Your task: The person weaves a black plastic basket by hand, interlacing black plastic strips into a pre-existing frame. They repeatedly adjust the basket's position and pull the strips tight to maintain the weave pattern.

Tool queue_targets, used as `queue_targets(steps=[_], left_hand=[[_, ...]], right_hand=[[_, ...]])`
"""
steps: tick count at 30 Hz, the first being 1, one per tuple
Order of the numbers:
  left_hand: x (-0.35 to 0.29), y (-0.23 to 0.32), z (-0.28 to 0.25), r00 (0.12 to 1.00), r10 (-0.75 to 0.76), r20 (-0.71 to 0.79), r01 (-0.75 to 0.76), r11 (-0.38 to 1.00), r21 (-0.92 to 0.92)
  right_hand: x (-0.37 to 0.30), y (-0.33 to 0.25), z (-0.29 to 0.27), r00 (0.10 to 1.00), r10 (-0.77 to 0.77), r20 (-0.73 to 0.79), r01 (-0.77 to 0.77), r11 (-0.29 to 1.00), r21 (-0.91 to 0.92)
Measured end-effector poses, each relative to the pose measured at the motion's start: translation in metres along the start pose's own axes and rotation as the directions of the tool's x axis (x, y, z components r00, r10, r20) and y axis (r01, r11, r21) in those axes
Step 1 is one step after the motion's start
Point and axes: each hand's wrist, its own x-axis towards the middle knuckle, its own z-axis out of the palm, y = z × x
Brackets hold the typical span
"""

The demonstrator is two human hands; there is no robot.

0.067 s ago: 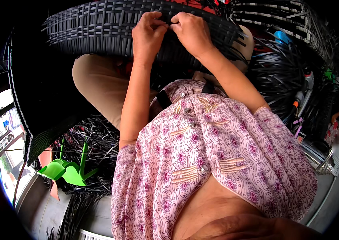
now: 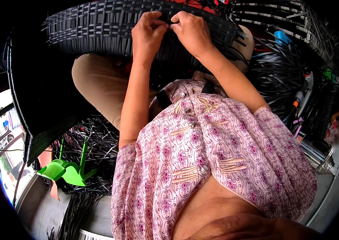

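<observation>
A curved band of black wicker weave [image 2: 97, 26] arches across the top of the view, over my bent legs. My left hand [image 2: 148, 34] is closed in a pinch at its middle, thumb and forefinger meeting. Close beside it, my right hand [image 2: 191, 34] pinches as well, its fingertips almost touching the left ones. Whatever dark strand lies between the fingers is too small and too dark to make out. Loose strip ends [image 2: 239, 38] stick out from the weave's right end.
Bundled black strips [image 2: 275, 74] lie at the right, near a blue object [image 2: 282, 37] and a metal tool with an orange band [image 2: 297, 99]. Another woven frame [image 2: 273, 16] stands at the far right. At lower left, a bright green plastic piece [image 2: 73, 173] rests by tangled black strips [image 2: 97, 136].
</observation>
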Motion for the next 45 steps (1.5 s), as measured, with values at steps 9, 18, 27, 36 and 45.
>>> queue_targets(steps=[9, 18, 27, 36, 45], left_hand=[[0.006, -0.015, -0.009, 0.998, -0.027, -0.049, 0.019, 0.987, -0.157], [0.001, 0.028, -0.065, 0.986, 0.077, -0.146, -0.123, 0.930, -0.345], [0.009, 0.042, -0.065, 0.989, -0.008, -0.148, -0.044, 0.938, -0.343], [0.007, 0.006, -0.019, 0.971, 0.177, -0.158, -0.053, 0.811, 0.583], [0.010, -0.007, -0.019, 0.951, 0.250, -0.180, -0.131, 0.857, 0.499]], right_hand=[[0.006, -0.010, -0.002, 0.993, -0.115, 0.038, 0.115, 0.993, -0.003], [0.018, -0.023, -0.007, 0.919, -0.355, -0.171, 0.367, 0.929, 0.046], [0.029, -0.025, 0.004, 0.993, 0.049, 0.105, -0.105, 0.764, 0.637], [0.022, -0.012, 0.017, 0.999, 0.033, -0.030, -0.021, 0.940, 0.341], [0.023, -0.013, 0.024, 0.998, -0.040, -0.057, 0.050, 0.982, 0.182]])
